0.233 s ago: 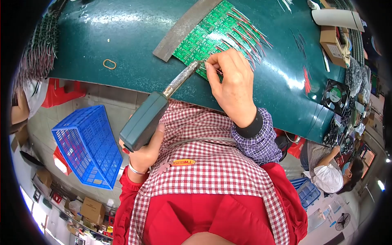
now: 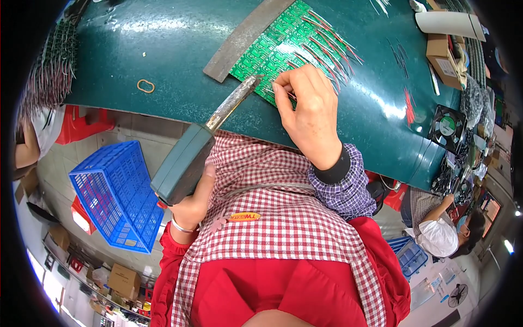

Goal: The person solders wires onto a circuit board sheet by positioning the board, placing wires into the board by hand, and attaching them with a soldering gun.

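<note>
My left hand [image 2: 193, 207] is closed round the handle of a soldering gun [image 2: 182, 161], which has a dark green body and a scorched metal barrel. Its tip lies over the near edge of a green circuit board panel [image 2: 256, 57], a little left of my right fingertips. My right hand [image 2: 311, 114] pinches at that same edge, thumb against forefinger. A thin wire seems to be in the pinch, though the fingers mostly hide it. Rows of red and black wires [image 2: 329, 52] stick out from the panel's right part. A grey metal strip [image 2: 239, 43] lies along its left side.
A rubber band [image 2: 146, 86] lies on the green table [image 2: 163, 60]. Loose red wires [image 2: 409, 106], dark wires [image 2: 399, 57], a black fan [image 2: 447, 128] and a cardboard box [image 2: 444, 60] are at the right. A blue crate [image 2: 122, 191] stands below left. Another person [image 2: 438, 234] sits at right.
My left hand has drawn the soldering gun left and slightly back, so its tip has parted from my right fingertips. The right hand holds its place.
</note>
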Motion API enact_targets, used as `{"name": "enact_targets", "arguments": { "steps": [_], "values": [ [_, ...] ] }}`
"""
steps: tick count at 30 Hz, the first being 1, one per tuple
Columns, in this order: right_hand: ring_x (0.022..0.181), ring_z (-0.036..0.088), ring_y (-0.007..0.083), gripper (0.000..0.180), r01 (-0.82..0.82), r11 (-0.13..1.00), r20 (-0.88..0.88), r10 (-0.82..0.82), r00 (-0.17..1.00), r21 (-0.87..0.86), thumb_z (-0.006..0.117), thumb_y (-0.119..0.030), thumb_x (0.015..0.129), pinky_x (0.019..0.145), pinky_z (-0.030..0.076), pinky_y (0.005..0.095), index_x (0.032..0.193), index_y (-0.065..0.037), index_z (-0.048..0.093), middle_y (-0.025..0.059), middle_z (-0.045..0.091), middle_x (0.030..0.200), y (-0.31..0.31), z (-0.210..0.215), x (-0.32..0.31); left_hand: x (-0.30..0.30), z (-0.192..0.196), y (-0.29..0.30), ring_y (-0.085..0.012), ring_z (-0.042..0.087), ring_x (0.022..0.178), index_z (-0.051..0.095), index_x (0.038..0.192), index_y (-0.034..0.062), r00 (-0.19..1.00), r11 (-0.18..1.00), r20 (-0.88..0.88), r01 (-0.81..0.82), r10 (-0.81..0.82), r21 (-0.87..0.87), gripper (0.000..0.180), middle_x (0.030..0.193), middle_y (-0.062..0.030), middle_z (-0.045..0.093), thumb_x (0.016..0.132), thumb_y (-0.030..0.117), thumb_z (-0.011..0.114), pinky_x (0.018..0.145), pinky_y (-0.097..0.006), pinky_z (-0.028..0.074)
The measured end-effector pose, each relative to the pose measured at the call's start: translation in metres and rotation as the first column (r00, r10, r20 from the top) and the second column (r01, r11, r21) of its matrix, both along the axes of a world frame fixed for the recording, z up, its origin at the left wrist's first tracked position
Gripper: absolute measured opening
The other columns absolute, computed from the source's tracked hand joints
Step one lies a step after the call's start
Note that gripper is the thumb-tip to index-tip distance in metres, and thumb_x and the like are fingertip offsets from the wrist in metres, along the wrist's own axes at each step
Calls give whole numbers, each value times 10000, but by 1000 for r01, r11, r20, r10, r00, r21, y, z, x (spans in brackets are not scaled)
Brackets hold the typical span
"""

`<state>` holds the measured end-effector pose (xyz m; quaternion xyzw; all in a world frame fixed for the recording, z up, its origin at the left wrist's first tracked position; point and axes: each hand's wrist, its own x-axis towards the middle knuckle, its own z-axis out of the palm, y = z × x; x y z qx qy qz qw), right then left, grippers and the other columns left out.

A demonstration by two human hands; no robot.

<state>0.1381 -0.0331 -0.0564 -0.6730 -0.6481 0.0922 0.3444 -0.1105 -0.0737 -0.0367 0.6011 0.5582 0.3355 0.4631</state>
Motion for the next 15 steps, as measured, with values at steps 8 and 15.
{"name": "enact_targets", "arguments": {
  "steps": [8,15],
  "values": [
    [797,551,274,134,2,1000,0,-2,1000,-5,703,-16,754,714,416,392,813,-60,590,78,544,799,5,1,0,6,3,13,-167,685,784,696,1019,-48,995,997,59,-81,81,-13,263,926,-111,724,773,9,768,711,-285,534],
    [790,549,292,134,-9,1000,-14,9,1000,-5,691,-4,753,710,423,401,823,-54,588,95,542,806,5,5,-2,10,11,63,-143,662,804,692,1009,-41,971,954,78,-238,227,182,273,944,-85,716,762,15,795,727,-283,523]
  ]
}}
